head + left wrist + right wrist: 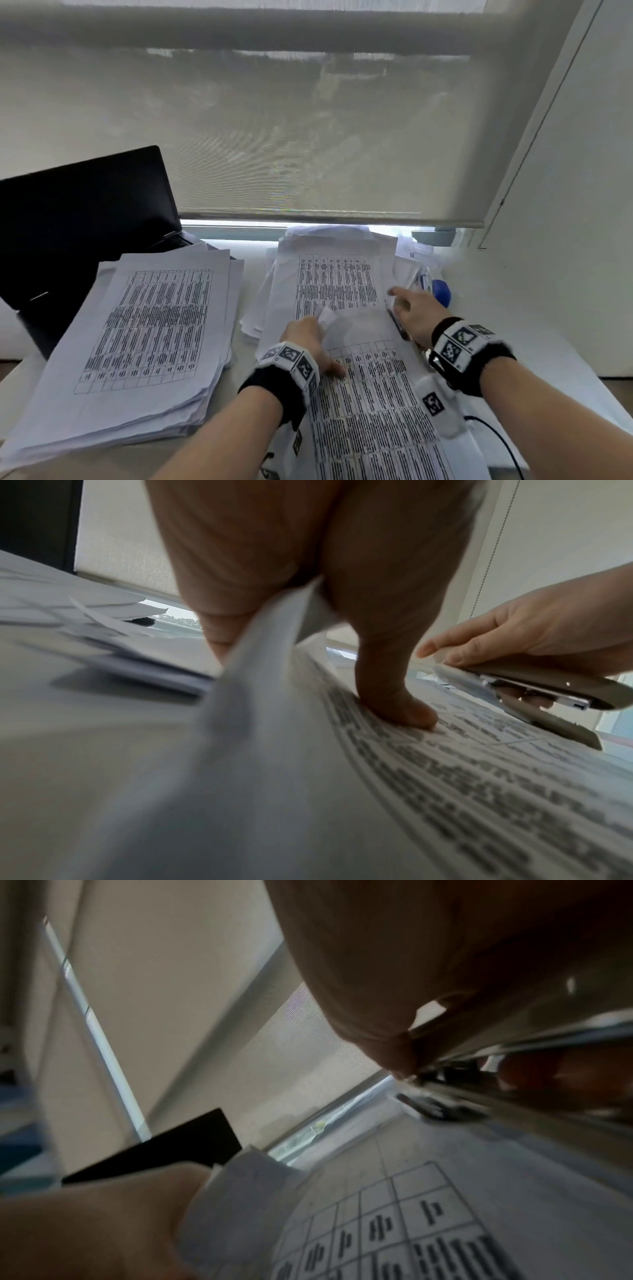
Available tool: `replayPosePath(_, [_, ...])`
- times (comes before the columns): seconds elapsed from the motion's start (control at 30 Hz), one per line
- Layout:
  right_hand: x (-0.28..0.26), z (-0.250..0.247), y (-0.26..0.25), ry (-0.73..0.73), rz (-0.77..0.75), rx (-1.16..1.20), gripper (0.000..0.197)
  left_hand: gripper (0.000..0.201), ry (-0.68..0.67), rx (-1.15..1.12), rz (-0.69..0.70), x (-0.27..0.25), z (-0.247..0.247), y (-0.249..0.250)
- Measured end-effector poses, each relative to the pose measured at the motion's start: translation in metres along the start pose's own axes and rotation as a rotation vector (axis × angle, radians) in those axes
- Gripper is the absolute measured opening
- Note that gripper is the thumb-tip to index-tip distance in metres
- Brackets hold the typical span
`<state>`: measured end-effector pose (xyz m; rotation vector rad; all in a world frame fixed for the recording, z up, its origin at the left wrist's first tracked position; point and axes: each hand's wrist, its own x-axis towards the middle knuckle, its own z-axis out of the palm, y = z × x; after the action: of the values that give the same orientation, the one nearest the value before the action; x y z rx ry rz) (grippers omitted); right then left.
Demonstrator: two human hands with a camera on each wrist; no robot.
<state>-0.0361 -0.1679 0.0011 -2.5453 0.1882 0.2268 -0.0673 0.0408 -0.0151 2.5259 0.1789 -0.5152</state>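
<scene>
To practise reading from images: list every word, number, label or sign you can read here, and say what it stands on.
No text here can be read.
Sheet: printed table, entries only blurred dark bars.
Left stack: same kind of table, unreadable.
Far sheet: same, unreadable.
Wristbands: black-and-white code squares, no words.
Stapler: no brand visible.
Laptop: dark screen, no text.

White paper (pixel 373 411), black grids
The paper and the stack (pixel 147 329) are white with black ruled tables; the laptop (pixel 85 219) is black, the stapler (pixel 548 680) silver-grey, the wristbands (pixel 291 373) black with checkered white tags.
</scene>
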Motion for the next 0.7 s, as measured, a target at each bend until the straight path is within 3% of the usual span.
replayPosePath(0.2, [0.007,0.012,-0.013,-0.016,0.070,-0.275,0.036,0.111,-0.005,-0.012,0.035,0.001,0.000,0.000])
replayPosePath(0.43, [0.004,0.013,-0.018,-0.019,0.074,-0.329,0.029,0.085,-0.027,-0.014,-0.002,0.007,0.003,-0.002])
replayPosePath(0.6, [0.013,0.012,-0.020,-0.011,0.023,-0.263,0.020,0.096,-0.027,-0.041,0.007,0.008,0.004,-0.001])
replayPosePath(0.7, [0.015,0.012,-0.022,0.006,0.004,-0.294,0.019,0.091,-0.032,-0.039,0.007,0.009,0.004,-0.003])
